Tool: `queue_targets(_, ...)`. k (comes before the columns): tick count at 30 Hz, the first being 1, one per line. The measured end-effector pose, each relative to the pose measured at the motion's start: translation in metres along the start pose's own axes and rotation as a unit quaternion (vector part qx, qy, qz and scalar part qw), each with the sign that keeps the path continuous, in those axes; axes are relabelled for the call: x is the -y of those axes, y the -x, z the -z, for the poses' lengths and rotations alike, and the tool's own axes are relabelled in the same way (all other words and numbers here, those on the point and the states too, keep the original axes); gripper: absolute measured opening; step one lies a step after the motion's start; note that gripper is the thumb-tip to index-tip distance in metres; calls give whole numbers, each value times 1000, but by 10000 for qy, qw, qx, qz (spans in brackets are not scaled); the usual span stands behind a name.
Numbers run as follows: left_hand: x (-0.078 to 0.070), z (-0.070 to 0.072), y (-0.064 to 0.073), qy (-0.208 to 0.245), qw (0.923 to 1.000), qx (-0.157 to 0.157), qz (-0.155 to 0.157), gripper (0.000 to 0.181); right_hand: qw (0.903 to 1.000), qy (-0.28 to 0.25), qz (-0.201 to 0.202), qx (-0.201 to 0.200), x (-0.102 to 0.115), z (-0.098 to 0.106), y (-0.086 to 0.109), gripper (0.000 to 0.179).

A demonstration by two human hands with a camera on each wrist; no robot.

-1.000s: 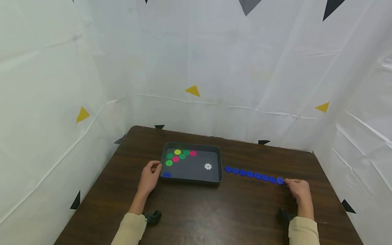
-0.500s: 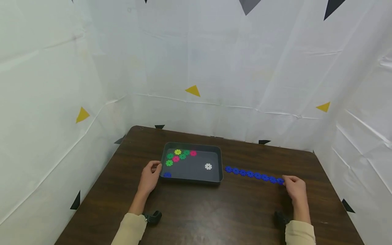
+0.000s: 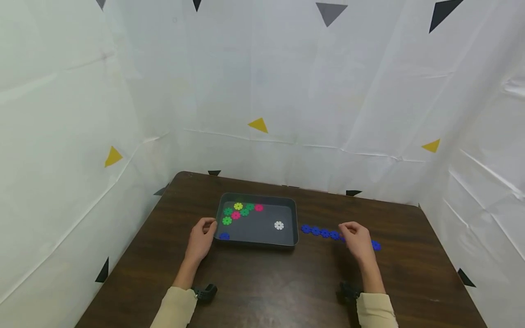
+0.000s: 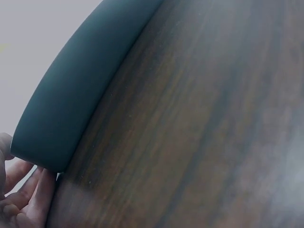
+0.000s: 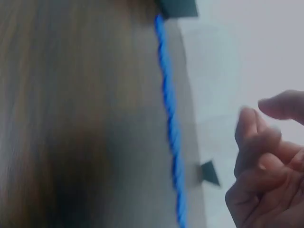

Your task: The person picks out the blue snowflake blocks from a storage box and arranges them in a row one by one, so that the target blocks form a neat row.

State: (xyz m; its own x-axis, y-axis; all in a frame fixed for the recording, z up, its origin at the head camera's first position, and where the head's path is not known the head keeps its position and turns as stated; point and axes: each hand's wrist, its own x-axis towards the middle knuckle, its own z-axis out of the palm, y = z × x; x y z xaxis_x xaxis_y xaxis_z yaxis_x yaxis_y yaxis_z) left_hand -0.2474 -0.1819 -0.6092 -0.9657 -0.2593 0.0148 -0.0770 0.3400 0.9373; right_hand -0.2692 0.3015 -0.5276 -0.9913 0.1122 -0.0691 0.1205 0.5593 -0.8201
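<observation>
A dark grey tray point(image 3: 262, 234) stands on the brown table, and my left hand point(image 3: 200, 239) grips its near left edge. In the left wrist view, the fingers point(image 4: 40, 194) touch the corner of the tray wall point(image 4: 61, 99). To the tray's right lies a straight chain of blue snowflake discs point(image 3: 320, 231). My right hand point(image 3: 357, 241) hovers over this chain and hides part of its right half. Its fingers are loosely bent, with the thumb apart from the index finger and nothing between them, as the right wrist view shows.
Inside the tray are several green discs point(image 3: 227, 220), two pink discs point(image 3: 235, 215), a yellow disc point(image 3: 238, 206), a white disc point(image 3: 279, 225) and a blue disc point(image 3: 224, 236). White sheeting point(image 3: 287, 91) surrounds the table's back and sides.
My right hand has let go of the chain's right end and moved left, up over its middle. The chain lies where it was. My left hand stays at the tray's edge.
</observation>
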Motion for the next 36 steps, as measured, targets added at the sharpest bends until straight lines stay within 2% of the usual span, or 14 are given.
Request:
queue_targets(9, 0, -3, 1, 25, 10000, -24, 83, 39, 9944, -555, 671, 605, 44, -46, 0, 34)
queue_targets(16, -1, -3, 0, 39, 10000, -36, 77, 40, 9884, -308, 1267, 784, 76, -97, 2, 20)
queue_targets(20, -1, -3, 0, 77, 9999, -56, 85, 41, 9813, -135, 1577, 1097, 89, -125, 1, 16)
queue_targets(23, -1, -3, 0, 80, 9999, -67, 93, 41, 9767, 129, 1593, 1432, 94, -146, -2, 17)
queue_targets(28, -2, -2, 1, 116, 9998, -67, 117, 40, 9716, 606, 1374, 1831, 100, -176, -3, 19)
queue_targets(33, -1, -1, 0, 75, 9999, -96, 115, 40, 9626, 965, 1454, 2071, 110, -201, -2, 19)
queue_targets(36, -1, -1, 1, 51, 9999, -96, 95, 40, 9607, 1120, 1422, 2105, 117, -214, -1, 19)
